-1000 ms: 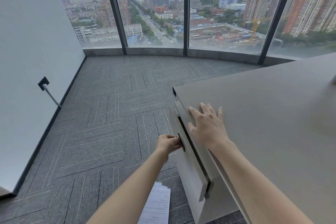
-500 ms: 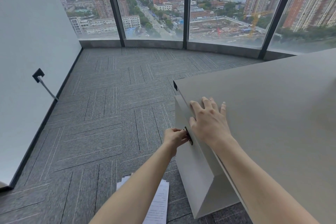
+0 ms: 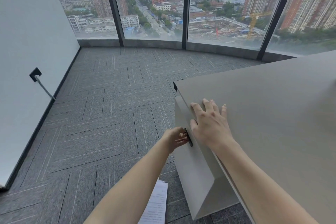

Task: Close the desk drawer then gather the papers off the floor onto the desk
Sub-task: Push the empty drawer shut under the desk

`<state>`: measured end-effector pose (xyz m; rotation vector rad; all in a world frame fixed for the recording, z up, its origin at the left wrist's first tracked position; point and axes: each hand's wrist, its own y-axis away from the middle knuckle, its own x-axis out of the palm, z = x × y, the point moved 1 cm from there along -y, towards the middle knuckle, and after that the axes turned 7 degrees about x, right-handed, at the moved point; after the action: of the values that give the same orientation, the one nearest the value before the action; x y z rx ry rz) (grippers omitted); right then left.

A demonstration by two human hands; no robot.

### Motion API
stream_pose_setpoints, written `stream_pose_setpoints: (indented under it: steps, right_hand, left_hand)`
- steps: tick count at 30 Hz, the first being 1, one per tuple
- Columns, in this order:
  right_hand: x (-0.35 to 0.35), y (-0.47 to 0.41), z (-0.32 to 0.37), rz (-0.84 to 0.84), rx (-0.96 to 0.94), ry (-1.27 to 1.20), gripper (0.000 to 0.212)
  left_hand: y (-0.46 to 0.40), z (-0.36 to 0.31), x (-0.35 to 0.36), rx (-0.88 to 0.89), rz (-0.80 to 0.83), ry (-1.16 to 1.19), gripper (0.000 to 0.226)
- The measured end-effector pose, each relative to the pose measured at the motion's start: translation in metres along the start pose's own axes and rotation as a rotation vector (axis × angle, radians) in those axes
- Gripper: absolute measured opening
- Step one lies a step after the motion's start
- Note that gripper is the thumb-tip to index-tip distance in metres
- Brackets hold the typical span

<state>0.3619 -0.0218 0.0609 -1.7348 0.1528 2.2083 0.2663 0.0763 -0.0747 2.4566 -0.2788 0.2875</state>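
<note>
Drawer looks flush with smooth beige laminate desk [image 3: 272, 114], so closing part seems done. Left hand [image 3: 177, 138] curled on small dark metal drawer handle [image 3: 188, 137], fingers pinched round it. Right hand [image 3: 211, 125] flat, fingers spread, on desk edge, holding nothing. Tip: give last firm push, let go cleanly. White printed papers [image 3: 157, 203] lie on grey ribbed carpet floor [image 3: 100, 114] below left forearm, just beside desk base.

Grey carpet floor [image 3: 101, 114], white wall [image 3: 27, 42], floor-to-ceiling windows [image 3: 149, 3] showing city.
</note>
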Motion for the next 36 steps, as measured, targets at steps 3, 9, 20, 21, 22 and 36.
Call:
stream_pose_setpoints:
  steps: [3, 9, 20, 21, 22, 36]
  right_hand:
    - [0.0, -0.001, 0.0, -0.002, -0.001, 0.002, 0.05]
    - [0.002, -0.002, -0.002, -0.011, -0.002, 0.0, 0.047]
    - [0.003, -0.003, -0.004, -0.001, 0.008, -0.006, 0.048]
    - [0.003, -0.003, -0.004, 0.003, 0.009, -0.006, 0.049]
    - [0.002, -0.003, -0.004, 0.008, 0.013, -0.006, 0.049]
    - [-0.024, 0.04, 0.029, 0.129, 0.129, 0.051, 0.06]
  left_hand:
    - [-0.004, -0.002, 0.002, -0.071, 0.019, -0.011, 0.011]
    - [-0.005, -0.002, 0.001, -0.113, 0.026, -0.043, 0.013]
    - [-0.007, 0.001, -0.006, 0.08, -0.034, -0.368, 0.015]
    - [-0.004, 0.001, -0.01, 0.088, -0.031, -0.398, 0.017]
    - [0.0, 0.0, -0.015, 0.097, -0.024, -0.435, 0.019]
    - [0.157, -0.069, -0.098, 0.264, 0.058, -0.843, 0.012]
